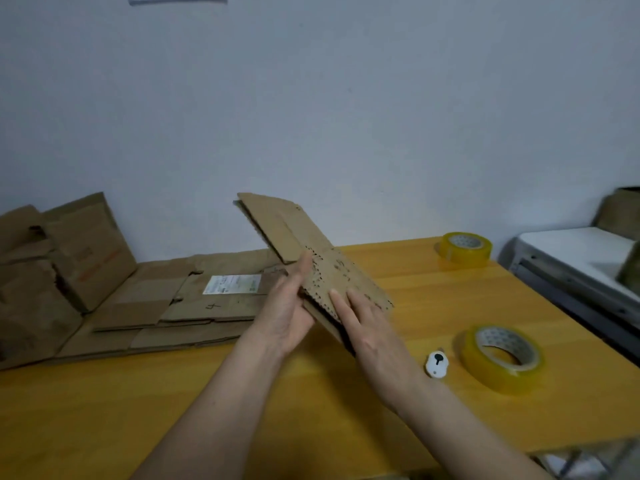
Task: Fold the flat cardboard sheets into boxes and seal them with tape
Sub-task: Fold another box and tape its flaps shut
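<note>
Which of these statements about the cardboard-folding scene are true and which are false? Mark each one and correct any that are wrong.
1. Both hands, left hand and right hand, are on the flattened cardboard sheet. True.
2. Three tape rolls lie on the table. False: two, the near tape roll and the far tape roll.
3. The sheet lies flat on the table. False: it is lifted and tilted.
4. More flat cardboard lies at the left. True.
</note>
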Demonstrator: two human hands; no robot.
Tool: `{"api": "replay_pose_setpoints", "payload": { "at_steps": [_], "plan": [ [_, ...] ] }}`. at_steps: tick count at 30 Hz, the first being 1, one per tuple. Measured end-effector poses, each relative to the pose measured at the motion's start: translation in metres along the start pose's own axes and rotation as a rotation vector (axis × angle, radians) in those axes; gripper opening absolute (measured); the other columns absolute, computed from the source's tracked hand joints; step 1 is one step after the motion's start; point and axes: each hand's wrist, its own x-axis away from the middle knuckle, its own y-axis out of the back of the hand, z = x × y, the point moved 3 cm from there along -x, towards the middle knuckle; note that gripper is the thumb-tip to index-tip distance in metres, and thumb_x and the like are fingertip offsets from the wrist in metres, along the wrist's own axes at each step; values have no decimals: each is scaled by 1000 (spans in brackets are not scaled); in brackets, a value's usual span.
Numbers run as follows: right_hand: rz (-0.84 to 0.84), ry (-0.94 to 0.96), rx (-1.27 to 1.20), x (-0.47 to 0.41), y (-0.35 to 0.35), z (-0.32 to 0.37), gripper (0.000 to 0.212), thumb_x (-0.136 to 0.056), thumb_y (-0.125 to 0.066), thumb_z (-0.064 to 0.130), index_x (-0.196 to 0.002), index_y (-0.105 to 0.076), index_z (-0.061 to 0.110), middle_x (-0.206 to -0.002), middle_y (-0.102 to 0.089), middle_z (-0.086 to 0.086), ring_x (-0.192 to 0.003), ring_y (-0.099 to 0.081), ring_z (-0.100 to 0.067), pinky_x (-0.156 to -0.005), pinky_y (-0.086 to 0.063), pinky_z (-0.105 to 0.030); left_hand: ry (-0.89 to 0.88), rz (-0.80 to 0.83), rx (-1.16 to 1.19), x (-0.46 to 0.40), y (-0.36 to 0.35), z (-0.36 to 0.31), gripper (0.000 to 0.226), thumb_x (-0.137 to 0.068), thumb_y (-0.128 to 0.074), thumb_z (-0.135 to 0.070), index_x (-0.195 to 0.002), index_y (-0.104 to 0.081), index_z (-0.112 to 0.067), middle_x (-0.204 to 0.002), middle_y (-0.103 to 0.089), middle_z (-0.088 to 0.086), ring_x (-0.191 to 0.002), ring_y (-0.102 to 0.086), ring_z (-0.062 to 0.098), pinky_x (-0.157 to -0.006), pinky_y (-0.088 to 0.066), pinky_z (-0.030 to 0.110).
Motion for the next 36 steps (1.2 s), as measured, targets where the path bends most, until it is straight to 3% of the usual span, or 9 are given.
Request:
{"api": "replay_pose_setpoints", "payload": {
  "at_steps": [5,8,12,17,22,24,28,32,36],
  "plan": [
    [-4,132,-64,9,-3,0,63,-96,-21,59,-152,-17,30,-160,-8,0,-146,-4,-10,-120,-7,-37,-56,-444,-66,-3,22,7,28,-89,-56,8,-116,-53,2,-111,-66,22,-93,-67,29,-74,-57,39],
    [-262,-22,-342,14,3,-25,52,-95,-35,58,-140,-40,31,-148,-30,16,-138,-19,3,-117,-20,-31,7,-302,-35,4,45,-1,21,-88,-55,7,-107,-57,-2,-107,-67,20,-95,-66,29,-85,-54,45],
    [-313,-680,-568,11,5,-75,56,-94,-50,45,-142,-37,17,-142,-45,-5,-131,-39,-22,-107,-37,-42,122,-20,3,16,64,-2,37,-83,-54,1,-120,-58,2,-104,-67,19,-91,-68,29,-82,-55,44],
    [-96,-799,-1042,10,15,-96,36,-84,-68,40,-88,-71,4,-81,-68,-11,-64,-64,-17,-47,-46,-24,164,-130,-27,15,78,0,45,-79,-62,-3,-124,-55,-6,-108,-68,19,-97,-68,32,-82,-56,46],
    [-133,-777,-1158,13,19,-102,23,-84,-72,15,-74,-68,-5,-69,-69,-15,-52,-63,-17,-46,-49,-24,15,-847,-1164,18,77,-10,97,-71,-84,-29,-147,-25,-15,-149,-28,16,-134,-31,37,-105,-37,47],
    [-97,-773,-1112,13,11,-94,21,-87,-68,12,-72,-64,-2,-68,-67,-15,-52,-62,-18,-45,-48,-24,-156,-612,-1496,17,50,2,91,-76,-76,-43,-148,-25,-21,-156,-16,7,-142,-20,29,-113,-29,46],
    [-90,-860,-1221,15,2,-82,18,-90,-62,13,-86,-63,-5,-74,-68,-17,-60,-64,-24,-53,-52,-32,234,100,-1347,18,8,55,108,-63,-54,-83,-151,-22,-29,-158,-20,-2,-140,-29,21,-112,-33,49],
    [6,-839,-1401,21,-2,-64,16,-91,-56,16,-95,-63,1,-77,-71,-12,-66,-69,-23,-50,-52,-29,403,52,-1068,20,-4,74,120,-56,-47,-91,-153,-12,-30,-160,-17,2,-143,-26,26,-114,-27,52],
    [-1,-711,-1379,23,-14,-50,36,-87,-65,34,-104,-58,2,-107,-65,-18,-103,-63,-29,-86,-51,-46,381,-58,-844,15,-12,59,126,-55,-58,-89,-154,-12,-25,-159,-19,5,-143,-26,29,-115,-24,54]
  ]
}}
